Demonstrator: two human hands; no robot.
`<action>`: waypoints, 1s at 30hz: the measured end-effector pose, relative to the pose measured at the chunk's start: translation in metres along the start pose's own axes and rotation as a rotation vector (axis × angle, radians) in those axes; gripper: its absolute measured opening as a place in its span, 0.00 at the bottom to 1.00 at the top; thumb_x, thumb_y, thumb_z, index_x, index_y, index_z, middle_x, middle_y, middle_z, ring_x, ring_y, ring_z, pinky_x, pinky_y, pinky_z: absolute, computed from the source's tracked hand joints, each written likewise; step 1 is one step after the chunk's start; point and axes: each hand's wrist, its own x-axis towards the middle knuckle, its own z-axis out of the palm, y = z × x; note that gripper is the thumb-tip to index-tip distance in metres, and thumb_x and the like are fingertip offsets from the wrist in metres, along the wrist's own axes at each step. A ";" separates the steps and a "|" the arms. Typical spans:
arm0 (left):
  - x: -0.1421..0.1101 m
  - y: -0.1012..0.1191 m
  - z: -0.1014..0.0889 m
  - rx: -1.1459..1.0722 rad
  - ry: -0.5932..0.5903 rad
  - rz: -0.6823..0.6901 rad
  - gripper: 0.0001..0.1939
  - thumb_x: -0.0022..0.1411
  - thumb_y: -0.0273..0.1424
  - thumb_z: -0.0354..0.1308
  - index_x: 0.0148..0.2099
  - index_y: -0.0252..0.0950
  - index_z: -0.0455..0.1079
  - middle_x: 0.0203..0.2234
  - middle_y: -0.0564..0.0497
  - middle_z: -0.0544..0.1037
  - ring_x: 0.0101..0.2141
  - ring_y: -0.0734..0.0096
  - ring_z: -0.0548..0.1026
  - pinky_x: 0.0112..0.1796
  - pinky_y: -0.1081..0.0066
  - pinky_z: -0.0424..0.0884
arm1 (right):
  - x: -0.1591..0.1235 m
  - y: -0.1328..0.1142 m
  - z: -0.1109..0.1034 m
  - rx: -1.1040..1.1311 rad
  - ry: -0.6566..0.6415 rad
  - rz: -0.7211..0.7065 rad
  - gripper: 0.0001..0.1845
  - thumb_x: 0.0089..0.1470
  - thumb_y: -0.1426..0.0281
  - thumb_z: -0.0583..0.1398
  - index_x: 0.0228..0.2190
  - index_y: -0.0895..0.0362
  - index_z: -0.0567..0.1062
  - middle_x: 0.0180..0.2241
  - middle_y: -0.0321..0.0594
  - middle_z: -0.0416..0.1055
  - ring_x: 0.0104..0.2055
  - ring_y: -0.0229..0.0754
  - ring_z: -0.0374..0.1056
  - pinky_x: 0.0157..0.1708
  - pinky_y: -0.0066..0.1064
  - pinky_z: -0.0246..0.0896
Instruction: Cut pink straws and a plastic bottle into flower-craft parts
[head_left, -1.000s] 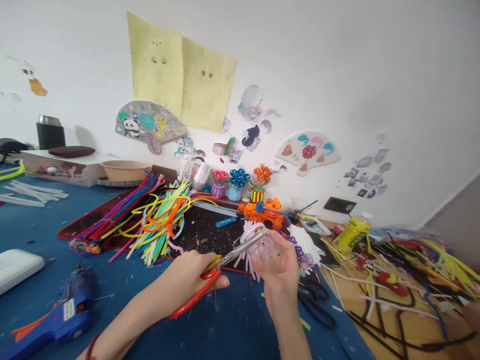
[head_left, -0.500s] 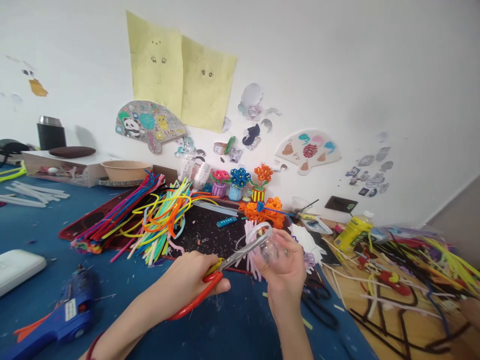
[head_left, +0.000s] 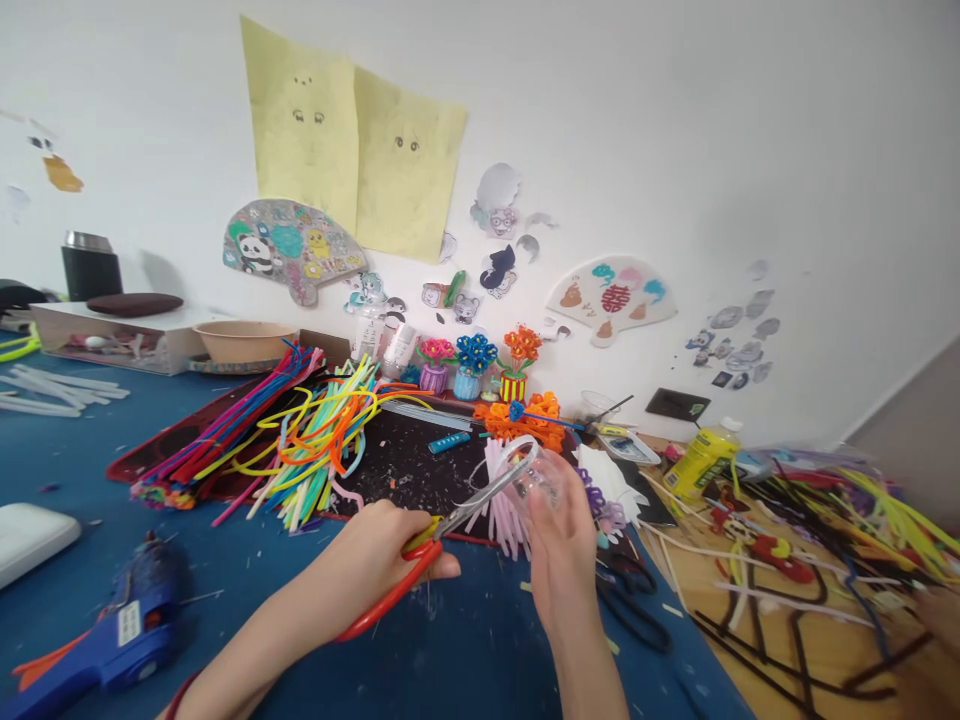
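Note:
My left hand [head_left: 373,556] is closed around the red and yellow handles of a pair of scissors [head_left: 480,500], whose blades point up to the right. In my right hand [head_left: 568,550] is a clear, rounded plastic piece [head_left: 541,477], like a small cup or the end of a bottle, gripped between thumb and fingers. The blades meet the rim strip of this piece, which loops up above them. Fingers and see-through plastic make its exact shape hard to tell. Behind the hands lie lilac pipe cleaners [head_left: 508,515] and an orange fuzzy bundle [head_left: 551,422].
A blue hot glue gun [head_left: 127,640] and a white case [head_left: 31,540] lie at left. Colourful pipe cleaners [head_left: 322,430] cover a dark tray. Small flower pots [head_left: 471,383] stand by the wall. A yellow bottle [head_left: 701,462] and black pipe cleaners [head_left: 795,640] are at right.
The view has shifted slightly. My right hand has turned around the clear plastic piece, its fingers now more edge-on. The scissors stay at its rim.

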 end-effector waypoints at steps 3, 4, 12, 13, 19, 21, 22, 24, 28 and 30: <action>0.000 -0.001 -0.001 0.031 0.022 -0.007 0.26 0.56 0.51 0.54 0.21 0.38 0.51 0.14 0.59 0.55 0.17 0.77 0.52 0.22 0.74 0.47 | 0.000 0.000 -0.001 -0.007 0.006 0.041 0.26 0.48 0.62 0.67 0.48 0.52 0.68 0.53 0.47 0.65 0.51 0.52 0.67 0.48 0.49 0.66; -0.001 -0.001 -0.001 0.044 0.027 -0.001 0.25 0.56 0.51 0.54 0.22 0.38 0.51 0.14 0.59 0.55 0.18 0.76 0.53 0.22 0.74 0.47 | 0.000 0.000 -0.001 -0.003 -0.001 0.026 0.25 0.48 0.62 0.67 0.47 0.52 0.69 0.52 0.47 0.65 0.50 0.52 0.67 0.47 0.48 0.66; -0.003 0.004 0.000 0.057 0.015 -0.017 0.23 0.58 0.51 0.49 0.24 0.38 0.53 0.15 0.58 0.57 0.17 0.75 0.50 0.22 0.73 0.45 | -0.005 0.002 0.004 0.005 -0.047 -0.069 0.24 0.44 0.67 0.69 0.44 0.51 0.70 0.51 0.45 0.67 0.49 0.50 0.67 0.48 0.49 0.64; -0.003 0.004 0.000 0.053 0.012 -0.020 0.24 0.58 0.52 0.49 0.23 0.38 0.52 0.15 0.58 0.56 0.18 0.76 0.50 0.22 0.73 0.45 | -0.005 0.001 0.005 -0.002 -0.036 -0.069 0.24 0.44 0.67 0.69 0.44 0.51 0.70 0.51 0.45 0.67 0.49 0.50 0.67 0.49 0.49 0.64; 0.000 0.001 0.002 -0.025 -0.039 0.031 0.27 0.57 0.52 0.50 0.21 0.37 0.49 0.15 0.59 0.50 0.19 0.76 0.47 0.21 0.74 0.45 | -0.004 0.000 0.004 0.001 0.013 -0.091 0.26 0.42 0.69 0.69 0.44 0.52 0.70 0.51 0.45 0.66 0.49 0.50 0.67 0.50 0.51 0.61; 0.000 0.000 0.004 -0.021 -0.038 0.023 0.27 0.57 0.51 0.52 0.21 0.37 0.49 0.15 0.59 0.50 0.19 0.76 0.47 0.21 0.74 0.45 | -0.004 0.003 0.003 0.000 0.024 -0.105 0.27 0.41 0.69 0.69 0.44 0.52 0.70 0.51 0.46 0.66 0.49 0.50 0.67 0.51 0.52 0.61; 0.000 -0.001 0.004 -0.009 -0.030 0.017 0.26 0.57 0.50 0.52 0.21 0.37 0.49 0.15 0.59 0.51 0.19 0.76 0.47 0.21 0.74 0.45 | -0.004 0.004 0.003 -0.004 0.031 -0.118 0.27 0.41 0.69 0.69 0.44 0.53 0.69 0.51 0.46 0.66 0.49 0.51 0.68 0.51 0.53 0.61; -0.001 -0.002 0.006 0.016 -0.002 0.017 0.23 0.57 0.48 0.52 0.23 0.37 0.52 0.15 0.59 0.54 0.19 0.76 0.48 0.22 0.73 0.46 | -0.004 0.006 0.004 -0.021 0.032 -0.147 0.28 0.40 0.69 0.70 0.44 0.53 0.69 0.51 0.47 0.66 0.49 0.51 0.68 0.50 0.53 0.61; -0.001 -0.001 0.007 0.012 0.016 0.000 0.22 0.58 0.49 0.50 0.25 0.38 0.54 0.16 0.58 0.57 0.19 0.76 0.49 0.22 0.73 0.45 | -0.005 0.008 0.006 -0.076 -0.005 -0.187 0.26 0.41 0.69 0.69 0.43 0.53 0.68 0.53 0.47 0.65 0.50 0.50 0.67 0.50 0.52 0.62; -0.001 0.000 0.007 -0.013 -0.009 -0.017 0.24 0.58 0.52 0.49 0.23 0.38 0.52 0.15 0.58 0.55 0.19 0.76 0.48 0.21 0.73 0.45 | -0.005 0.009 0.007 -0.093 0.002 -0.210 0.26 0.41 0.70 0.69 0.42 0.53 0.68 0.53 0.46 0.64 0.50 0.50 0.67 0.50 0.50 0.63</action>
